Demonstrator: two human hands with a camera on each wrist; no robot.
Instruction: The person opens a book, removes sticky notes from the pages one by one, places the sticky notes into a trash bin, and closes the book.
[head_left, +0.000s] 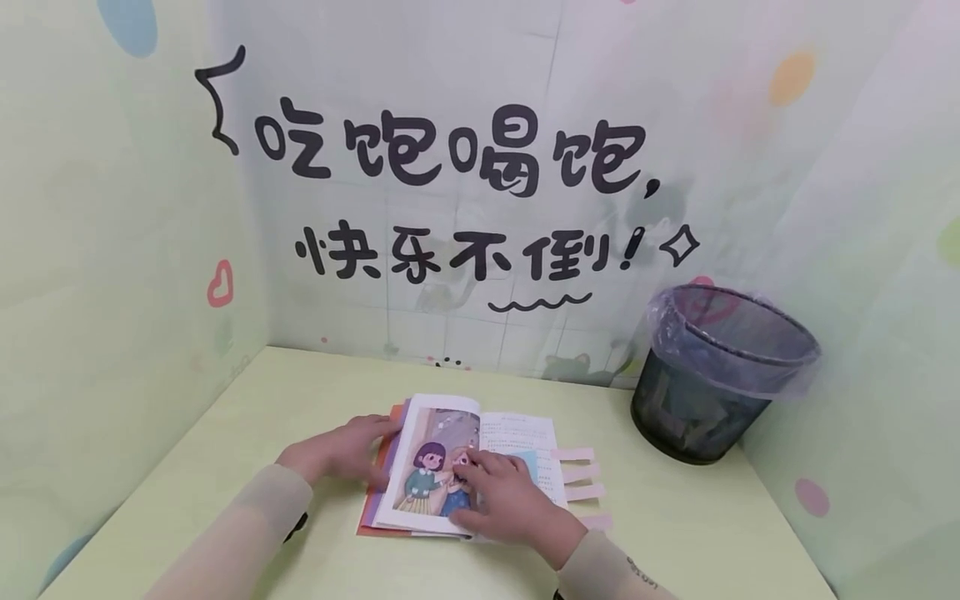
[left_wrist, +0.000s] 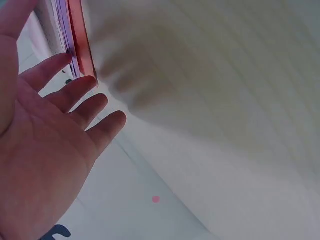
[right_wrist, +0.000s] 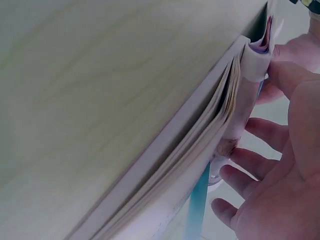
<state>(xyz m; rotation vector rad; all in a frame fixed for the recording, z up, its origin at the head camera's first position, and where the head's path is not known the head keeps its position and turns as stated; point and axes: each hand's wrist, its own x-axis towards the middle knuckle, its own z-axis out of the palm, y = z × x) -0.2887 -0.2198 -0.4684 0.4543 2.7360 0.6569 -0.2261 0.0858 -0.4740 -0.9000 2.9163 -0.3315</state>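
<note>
An open book (head_left: 517, 429) lies on the table, with a drawing of a dark-haired child (head_left: 427, 483) on its left page and printed text on the right. My right hand (head_left: 506, 496) rests over the middle of the book, fingers spread across the inner part of the left page. In the right wrist view, the pages (right_wrist: 205, 135) fan slightly beside that hand's extended fingers. At the book's left edge, my left hand (head_left: 345, 450) touches the orange and purple covers, its fingers loosely extended. A blue slip (head_left: 531, 464) lies on the right page, partly hidden by the right hand.
Several pink paper tabs (head_left: 583, 473) stick out from the book's right side. A black bin (head_left: 697, 408) with a clear liner stands at the back right of the pale table (head_left: 315, 392). A printed wall covering (head_left: 465, 333) rises behind.
</note>
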